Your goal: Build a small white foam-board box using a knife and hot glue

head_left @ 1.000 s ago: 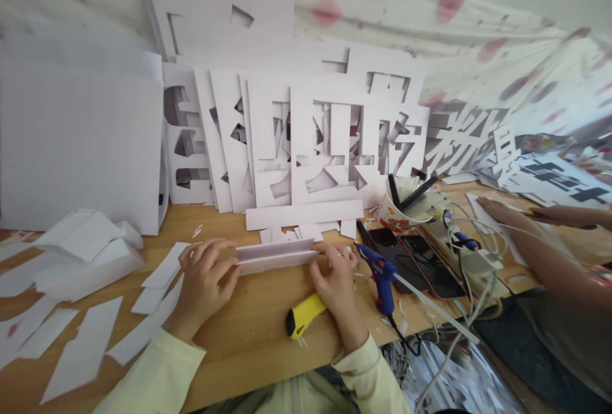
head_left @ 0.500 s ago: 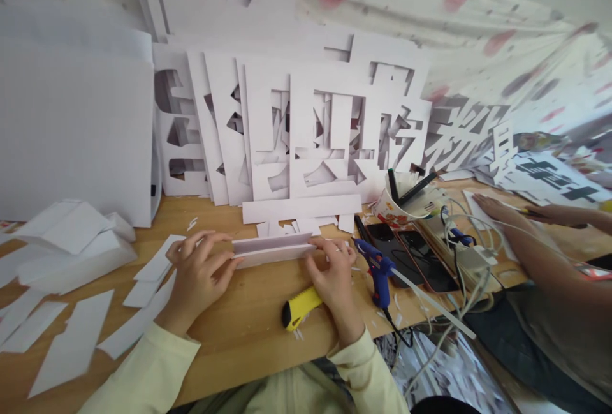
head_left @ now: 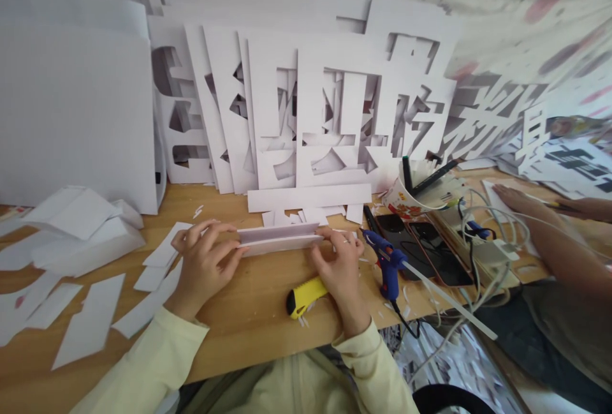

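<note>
A long white foam-board strip piece (head_left: 280, 239) lies on the wooden table (head_left: 248, 318), held at both ends. My left hand (head_left: 203, 264) pinches its left end with curled fingers. My right hand (head_left: 339, 264) presses and grips its right end. A yellow utility knife (head_left: 305, 296) lies just under my right wrist. A blue glue gun (head_left: 385, 261) stands right of that hand with a glue stick trailing from it.
White boards with cut-out characters (head_left: 329, 120) lean against the back. Loose white offcuts (head_left: 81, 261) cover the table's left. A paper cup of tools (head_left: 411, 194), phones (head_left: 430, 245) and cables lie at right, where another person's arm (head_left: 545, 235) rests.
Both hands keep the strip in the same grip; only the camera view has shifted slightly.
</note>
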Demonstrator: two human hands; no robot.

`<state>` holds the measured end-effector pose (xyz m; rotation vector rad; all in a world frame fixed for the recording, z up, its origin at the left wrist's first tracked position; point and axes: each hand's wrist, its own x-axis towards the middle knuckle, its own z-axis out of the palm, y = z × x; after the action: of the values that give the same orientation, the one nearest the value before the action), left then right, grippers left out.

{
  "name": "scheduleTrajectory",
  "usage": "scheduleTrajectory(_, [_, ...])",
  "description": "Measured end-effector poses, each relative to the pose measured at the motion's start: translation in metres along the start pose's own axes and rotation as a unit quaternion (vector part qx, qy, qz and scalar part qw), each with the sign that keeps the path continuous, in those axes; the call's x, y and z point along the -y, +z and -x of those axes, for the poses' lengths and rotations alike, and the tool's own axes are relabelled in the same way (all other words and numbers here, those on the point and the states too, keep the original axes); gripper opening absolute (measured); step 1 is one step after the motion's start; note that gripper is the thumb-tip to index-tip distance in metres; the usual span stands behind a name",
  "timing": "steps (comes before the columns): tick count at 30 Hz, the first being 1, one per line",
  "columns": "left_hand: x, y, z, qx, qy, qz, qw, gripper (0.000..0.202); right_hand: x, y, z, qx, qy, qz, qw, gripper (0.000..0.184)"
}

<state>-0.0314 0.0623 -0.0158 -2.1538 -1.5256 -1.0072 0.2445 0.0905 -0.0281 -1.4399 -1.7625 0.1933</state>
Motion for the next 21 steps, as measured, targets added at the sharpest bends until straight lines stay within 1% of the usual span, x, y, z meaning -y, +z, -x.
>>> scheduleTrajectory(4, [-0.001, 0.0005, 0.001, 0.004, -0.018, 0.004, 1.0, 0.019, 0.0009, -0.0006, 0.0001, 0.005, 0.008, -0.001, 1.0, 0.016])
scheduleTrajectory(13, [-0.0007, 0.0005, 0.0017, 0.012, -0.031, 0.013, 0.999, 0.016, 0.0012, -0.0021, 0.0, 0.006, 0.007, 0.006, 1.0, 0.016])
scheduleTrajectory(21, [0.0005, -0.0007, -0.0009, -0.005, 0.014, 0.001, 1.0, 0.012, 0.0007, -0.0017, 0.0005, 0.0, -0.001, -0.002, 1.0, 0.014])
